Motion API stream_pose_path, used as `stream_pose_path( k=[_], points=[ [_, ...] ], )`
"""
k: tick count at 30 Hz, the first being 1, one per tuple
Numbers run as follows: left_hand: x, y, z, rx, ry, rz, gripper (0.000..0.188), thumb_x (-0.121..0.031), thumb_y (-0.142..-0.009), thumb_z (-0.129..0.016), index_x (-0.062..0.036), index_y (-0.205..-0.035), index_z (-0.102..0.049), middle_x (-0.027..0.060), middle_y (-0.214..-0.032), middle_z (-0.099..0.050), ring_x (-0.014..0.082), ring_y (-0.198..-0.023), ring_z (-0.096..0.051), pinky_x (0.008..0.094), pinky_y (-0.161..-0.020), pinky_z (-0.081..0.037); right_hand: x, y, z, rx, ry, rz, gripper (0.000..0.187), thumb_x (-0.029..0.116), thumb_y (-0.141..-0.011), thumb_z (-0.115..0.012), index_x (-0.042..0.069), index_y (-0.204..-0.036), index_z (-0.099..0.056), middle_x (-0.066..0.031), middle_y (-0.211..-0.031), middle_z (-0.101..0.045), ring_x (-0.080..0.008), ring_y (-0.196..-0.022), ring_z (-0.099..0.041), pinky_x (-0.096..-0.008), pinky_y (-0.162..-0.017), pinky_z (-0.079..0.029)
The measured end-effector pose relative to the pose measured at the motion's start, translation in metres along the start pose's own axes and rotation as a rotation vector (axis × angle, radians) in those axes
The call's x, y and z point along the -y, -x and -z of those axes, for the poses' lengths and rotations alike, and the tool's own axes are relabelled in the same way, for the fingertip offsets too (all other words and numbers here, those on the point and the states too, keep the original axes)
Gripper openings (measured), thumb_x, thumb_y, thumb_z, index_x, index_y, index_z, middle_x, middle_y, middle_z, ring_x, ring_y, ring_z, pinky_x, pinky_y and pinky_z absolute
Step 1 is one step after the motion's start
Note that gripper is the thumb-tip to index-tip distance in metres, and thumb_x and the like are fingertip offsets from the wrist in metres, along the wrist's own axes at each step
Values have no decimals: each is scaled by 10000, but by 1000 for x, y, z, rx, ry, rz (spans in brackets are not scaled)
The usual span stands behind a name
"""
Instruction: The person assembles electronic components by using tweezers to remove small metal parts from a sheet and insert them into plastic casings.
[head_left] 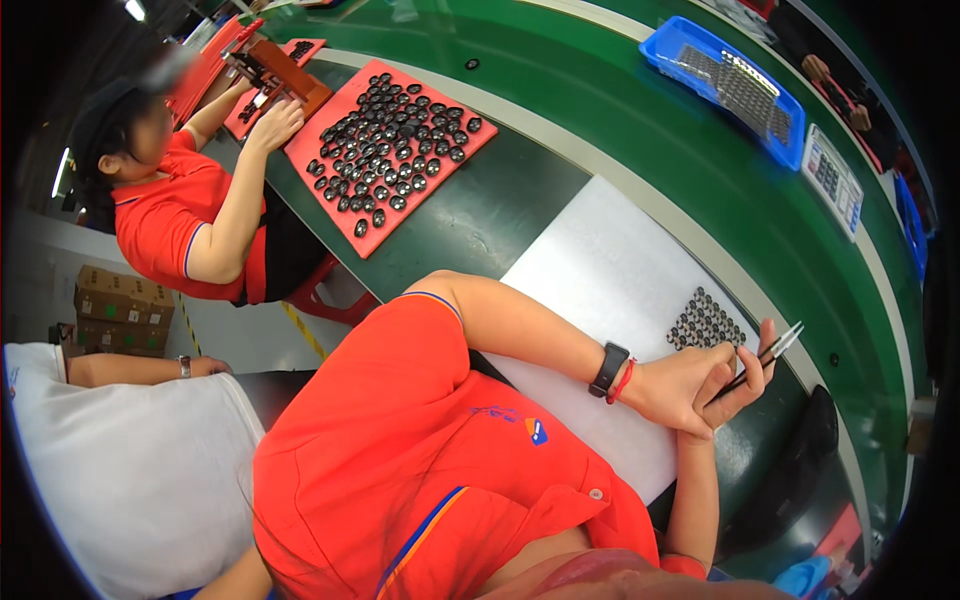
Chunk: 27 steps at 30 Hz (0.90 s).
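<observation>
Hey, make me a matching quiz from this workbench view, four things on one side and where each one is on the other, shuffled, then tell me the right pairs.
Things:
1. Tweezers
2. Black oval pieces
3. Blue tray
4. Clustered small parts

Places:
A. Next to the white keypad device
B. On the white sheet
C. Held in the person's hand
D. Spread over the red board

Pairs: 1-C, 2-D, 3-A, 4-B.

Bright middle; dark, bent edges
</observation>
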<state>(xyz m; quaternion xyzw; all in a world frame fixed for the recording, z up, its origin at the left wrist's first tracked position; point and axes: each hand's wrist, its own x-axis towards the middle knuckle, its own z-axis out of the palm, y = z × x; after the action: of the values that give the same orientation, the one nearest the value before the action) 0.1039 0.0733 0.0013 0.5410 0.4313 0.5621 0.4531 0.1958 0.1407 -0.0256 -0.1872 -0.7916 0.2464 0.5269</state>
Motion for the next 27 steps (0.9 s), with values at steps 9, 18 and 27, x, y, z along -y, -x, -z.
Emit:
stream_pose_path(
  k=[9,18,27],
  points=[
    [2,3,-1,-35,-31,-14,650,-167,-619,-806,-7,-1116,-418,138,-1060,-560,239,-975,-576,350,-862,-454,-14,13,4,10,-29,3,395,385,-938,-520,87,-1167,-399,-248,-1445,-161,-372,-1264,-421,-268,-718,-518],
    [-1,8,-3,-32,-71,-50,613,-151,-594,-812,-12,-1068,-449,137,-1018,-556,255,-953,-576,341,-823,-462,-8,13,7,12,53,144,330,366,-941,-519,91,-1101,-431,-239,-1449,-194,-437,-1286,-381,-464,-1049,-308],
    [3,8,-5,-88,-103,-132,606,-132,-607,-796,-11,-1083,-441,119,-988,-517,261,-932,-555,348,-821,-448,-5,11,6,-18,3,45,379,415,-938,-507,93,-1118,-421,-248,-1430,-196,-434,-1300,-364,-438,-1024,-344]
  ],
)
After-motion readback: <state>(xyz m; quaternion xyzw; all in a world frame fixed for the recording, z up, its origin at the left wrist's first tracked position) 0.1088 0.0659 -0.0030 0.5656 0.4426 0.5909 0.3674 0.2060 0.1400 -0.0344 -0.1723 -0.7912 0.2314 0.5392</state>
